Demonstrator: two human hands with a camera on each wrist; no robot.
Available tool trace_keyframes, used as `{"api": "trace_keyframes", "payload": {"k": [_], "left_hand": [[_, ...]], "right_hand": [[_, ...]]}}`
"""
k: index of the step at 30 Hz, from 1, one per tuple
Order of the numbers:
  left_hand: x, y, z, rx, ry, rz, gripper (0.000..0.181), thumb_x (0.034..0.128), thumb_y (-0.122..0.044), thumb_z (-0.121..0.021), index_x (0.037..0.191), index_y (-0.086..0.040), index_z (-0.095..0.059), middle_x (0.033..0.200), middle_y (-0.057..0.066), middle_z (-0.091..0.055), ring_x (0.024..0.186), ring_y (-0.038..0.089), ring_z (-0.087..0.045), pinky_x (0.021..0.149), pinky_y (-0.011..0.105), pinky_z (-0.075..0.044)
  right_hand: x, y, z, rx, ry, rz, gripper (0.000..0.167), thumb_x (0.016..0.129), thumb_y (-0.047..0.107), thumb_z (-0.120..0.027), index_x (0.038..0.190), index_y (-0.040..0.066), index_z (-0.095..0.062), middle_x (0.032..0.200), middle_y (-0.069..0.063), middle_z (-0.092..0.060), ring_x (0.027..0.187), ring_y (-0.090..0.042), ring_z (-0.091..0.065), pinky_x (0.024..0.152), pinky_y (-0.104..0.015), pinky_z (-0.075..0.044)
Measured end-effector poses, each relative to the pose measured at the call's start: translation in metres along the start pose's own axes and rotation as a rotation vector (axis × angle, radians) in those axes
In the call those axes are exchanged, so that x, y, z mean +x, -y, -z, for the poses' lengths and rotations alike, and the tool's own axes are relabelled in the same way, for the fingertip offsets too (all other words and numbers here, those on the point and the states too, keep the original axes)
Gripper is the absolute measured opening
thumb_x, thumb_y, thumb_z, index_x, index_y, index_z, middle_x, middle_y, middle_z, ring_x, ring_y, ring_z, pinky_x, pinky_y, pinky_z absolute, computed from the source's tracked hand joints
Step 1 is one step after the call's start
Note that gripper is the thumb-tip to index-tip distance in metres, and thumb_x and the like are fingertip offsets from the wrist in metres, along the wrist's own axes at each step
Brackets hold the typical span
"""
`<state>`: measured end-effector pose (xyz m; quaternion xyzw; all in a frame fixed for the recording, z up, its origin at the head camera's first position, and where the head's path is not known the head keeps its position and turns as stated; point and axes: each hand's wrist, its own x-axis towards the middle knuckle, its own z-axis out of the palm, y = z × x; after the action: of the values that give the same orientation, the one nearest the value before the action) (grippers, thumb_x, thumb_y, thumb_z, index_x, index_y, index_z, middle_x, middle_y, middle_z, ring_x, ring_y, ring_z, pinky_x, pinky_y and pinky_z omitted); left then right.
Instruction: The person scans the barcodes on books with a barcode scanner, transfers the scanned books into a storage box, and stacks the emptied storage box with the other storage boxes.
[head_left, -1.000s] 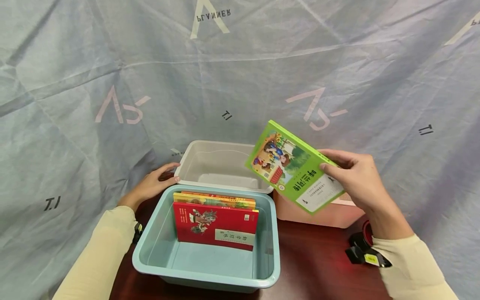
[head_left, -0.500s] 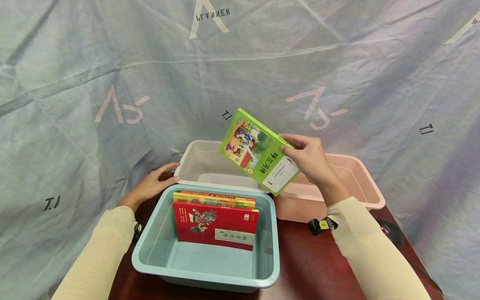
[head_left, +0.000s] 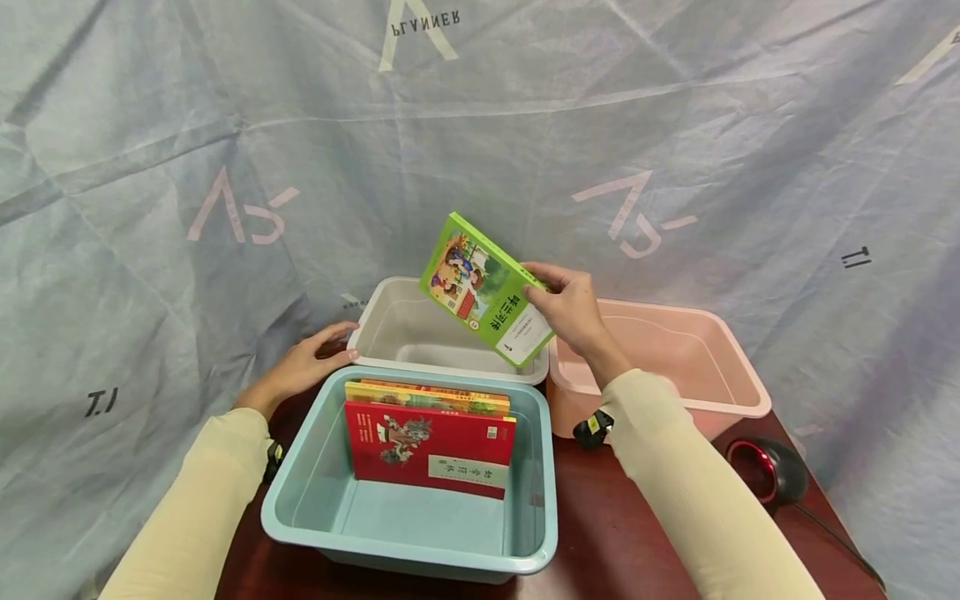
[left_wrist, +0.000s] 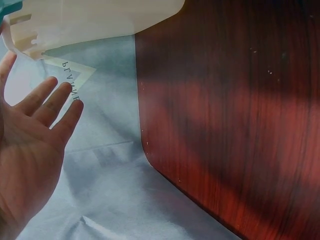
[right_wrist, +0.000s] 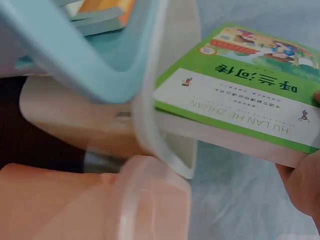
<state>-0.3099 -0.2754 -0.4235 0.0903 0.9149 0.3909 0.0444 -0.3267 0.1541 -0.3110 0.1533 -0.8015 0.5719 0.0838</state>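
My right hand (head_left: 572, 308) pinches a green book (head_left: 487, 292) by its edge, thumb on the front cover. The book hangs tilted above the grey-white bin (head_left: 438, 367); its cover with a drawn scene of children and white lower band also shows in the right wrist view, as the green book (right_wrist: 250, 85). My left hand (head_left: 311, 367) touches the left end of the grey-white bin; in the left wrist view the fingers of the left hand (left_wrist: 35, 145) are spread and fairly straight.
A blue bin (head_left: 420, 567) in front holds a red book (head_left: 427, 450) and yellow-edged books (head_left: 435, 398) standing upright. A pink bin (head_left: 675, 358) stands at the right. A black device with a red glow (head_left: 768, 471) and its cable lie on the dark red table (head_left: 622, 533).
My right hand has carried the green book leftward, from over the pink bin to above the grey-white bin. My left hand has stayed at the bin's end.
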Motion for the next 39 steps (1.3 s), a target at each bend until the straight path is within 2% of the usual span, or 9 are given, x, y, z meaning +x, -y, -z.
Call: {"api": "trace_keyframes", "payload": {"k": [5, 13, 21, 23, 25, 28, 30, 35, 39], "left_hand": [[-0.001, 0.001, 0.001, 0.001, 0.009, 0.008, 0.068, 0.101, -0.052, -0.062, 0.16, -0.03, -0.038, 0.161, 0.02, -0.043, 0.143, 0.043, -0.049, 0.114, 0.068, -0.038], [-0.003, 0.001, 0.001, -0.006, 0.003, 0.004, 0.065, 0.1016, -0.048, -0.063, 0.159, -0.03, -0.039, 0.161, 0.019, -0.044, 0.143, 0.043, -0.049, 0.113, 0.067, -0.04], [-0.003, 0.003, 0.002, -0.016, -0.008, 0.002, 0.064, 0.1017, -0.046, -0.064, 0.159, -0.029, -0.04, 0.161, 0.02, -0.044, 0.143, 0.043, -0.049, 0.114, 0.066, -0.04], [-0.002, 0.004, 0.001, -0.017, -0.009, 0.0, 0.065, 0.1012, -0.048, -0.064, 0.159, -0.029, -0.04, 0.161, 0.019, -0.044, 0.143, 0.043, -0.049, 0.114, 0.066, -0.04], [-0.001, 0.004, 0.001, -0.016, -0.005, -0.002, 0.065, 0.1011, -0.048, -0.064, 0.159, -0.029, -0.04, 0.161, 0.019, -0.044, 0.143, 0.042, -0.049, 0.114, 0.066, -0.04], [-0.001, 0.004, 0.0, -0.017, -0.001, -0.001, 0.065, 0.1015, -0.048, -0.064, 0.159, -0.029, -0.039, 0.162, 0.019, -0.043, 0.143, 0.042, -0.049, 0.114, 0.066, -0.04], [-0.001, 0.005, 0.0, -0.022, 0.001, 0.0, 0.064, 0.1022, -0.046, -0.063, 0.159, -0.029, -0.039, 0.162, 0.019, -0.042, 0.143, 0.043, -0.049, 0.113, 0.066, -0.04], [-0.002, 0.006, 0.002, -0.026, -0.001, 0.001, 0.064, 0.103, -0.043, -0.063, 0.16, -0.028, -0.038, 0.163, 0.021, -0.041, 0.143, 0.044, -0.048, 0.113, 0.067, -0.04], [-0.004, 0.006, 0.003, -0.021, -0.003, 0.002, 0.066, 0.1023, -0.047, -0.063, 0.16, -0.027, -0.037, 0.163, 0.021, -0.04, 0.143, 0.045, -0.048, 0.112, 0.067, -0.041]], "right_hand": [[0.0, -0.016, -0.009, -0.014, 0.023, -0.018, 0.036, 0.097, 0.006, -0.066, 0.132, 0.009, -0.071, 0.116, -0.023, -0.076, 0.094, -0.034, -0.078, 0.069, -0.028, -0.062], [-0.002, -0.045, -0.022, -0.033, 0.083, -0.056, 0.037, 0.098, 0.009, -0.066, 0.134, 0.013, -0.071, 0.124, -0.016, -0.075, 0.094, -0.023, -0.074, 0.072, -0.022, -0.055], [-0.009, -0.058, -0.034, -0.094, 0.221, -0.101, 0.035, 0.1, 0.018, -0.068, 0.135, 0.02, -0.07, 0.135, -0.006, -0.069, 0.117, -0.022, -0.067, 0.09, -0.036, -0.056], [-0.011, -0.061, -0.036, -0.116, 0.254, -0.102, 0.034, 0.1, 0.018, -0.068, 0.134, 0.022, -0.071, 0.136, -0.005, -0.069, 0.113, -0.017, -0.066, 0.089, -0.036, -0.055], [-0.014, -0.065, -0.038, -0.139, 0.296, -0.093, 0.034, 0.1, 0.018, -0.068, 0.134, 0.021, -0.071, 0.135, -0.008, -0.069, 0.089, -0.015, -0.063, 0.08, -0.034, -0.052], [-0.017, -0.069, -0.04, -0.156, 0.366, -0.072, 0.034, 0.101, 0.016, -0.067, 0.134, 0.019, -0.07, 0.138, -0.01, -0.067, 0.064, -0.013, -0.044, 0.068, -0.032, -0.045], [-0.018, -0.07, -0.042, -0.158, 0.405, -0.059, 0.034, 0.1, 0.015, -0.067, 0.134, 0.018, -0.071, 0.137, -0.011, -0.068, 0.058, -0.015, -0.036, 0.064, -0.032, -0.042], [-0.016, -0.07, -0.048, -0.184, 0.48, -0.052, 0.029, 0.099, 0.015, -0.068, 0.126, 0.022, -0.075, 0.129, -0.004, -0.074, 0.087, -0.011, -0.066, 0.075, -0.03, -0.053], [-0.016, -0.068, -0.052, -0.218, 0.532, -0.066, 0.028, 0.099, 0.015, -0.068, 0.124, 0.024, -0.076, 0.126, -0.001, -0.075, 0.101, -0.018, -0.071, 0.083, -0.032, -0.055]]}}
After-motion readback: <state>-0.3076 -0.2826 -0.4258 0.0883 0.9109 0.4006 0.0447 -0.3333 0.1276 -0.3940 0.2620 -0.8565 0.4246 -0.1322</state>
